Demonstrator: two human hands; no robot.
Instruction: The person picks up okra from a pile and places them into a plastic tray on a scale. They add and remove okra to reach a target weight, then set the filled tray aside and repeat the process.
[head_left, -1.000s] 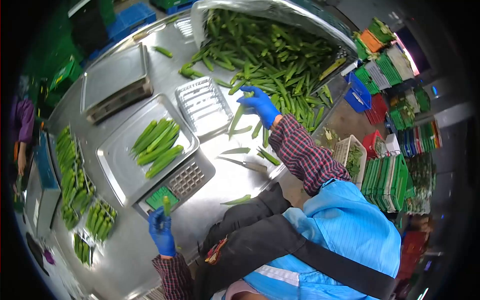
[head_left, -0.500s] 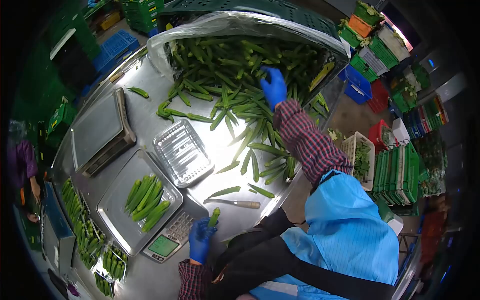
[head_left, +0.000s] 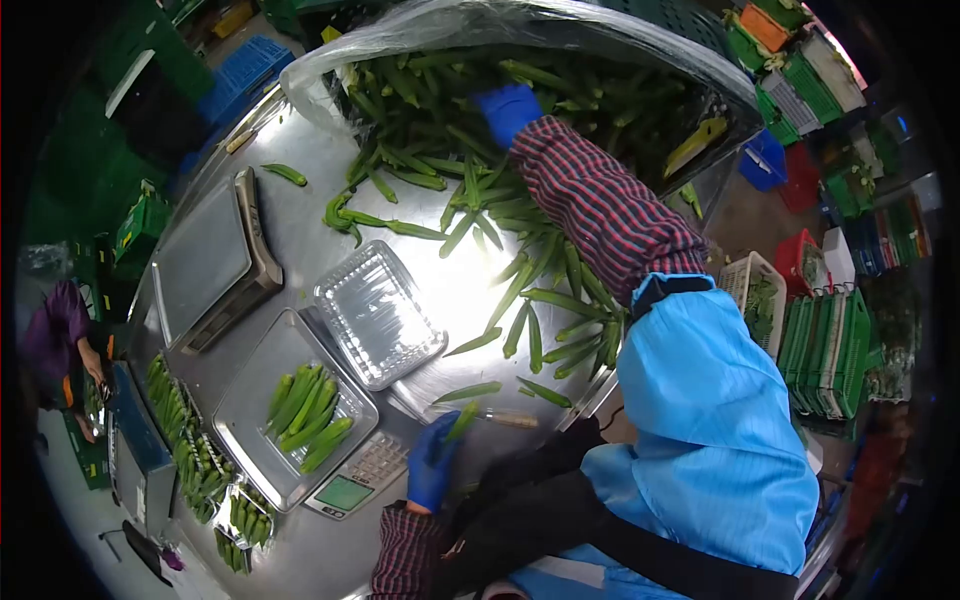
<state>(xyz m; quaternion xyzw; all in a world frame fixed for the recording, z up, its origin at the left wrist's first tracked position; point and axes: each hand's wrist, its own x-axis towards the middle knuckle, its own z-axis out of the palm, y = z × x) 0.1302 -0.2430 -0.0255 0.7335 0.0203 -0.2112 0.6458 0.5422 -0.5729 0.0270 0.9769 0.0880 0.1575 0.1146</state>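
My left hand (head_left: pixel 432 465), in a blue glove, is closed around one okra pod (head_left: pixel 463 420) near the table's front edge. Beside it, a digital scale (head_left: pixel 343 493) carries a metal pan (head_left: pixel 235 425) in which a clear tray of okra (head_left: pixel 308 412) sits. My right hand (head_left: pixel 507 112), also gloved in blue, reaches into the heap of okra (head_left: pixel 430 85) in the plastic-lined crate; its fingers are hidden among the pods. An unfilled clear plastic tray (head_left: pixel 380 315) lies behind the scale pan. A knife (head_left: pixel 510 418) rests on the table by the left hand.
Filled okra trays (head_left: pixel 190 440) line the table's left side. A second scale (head_left: pixel 215 260) stands at the back left. Loose pods (head_left: pixel 535 310) spread from the crate's plastic liner (head_left: pixel 310 85). Stacked crates (head_left: pixel 825 350) stand on the right. Another person (head_left: pixel 65 330) works at far left.
My right hand has moved left and deeper into the okra heap. My left hand still holds its pod, now tilted more to the right. The whole view has shifted slightly.
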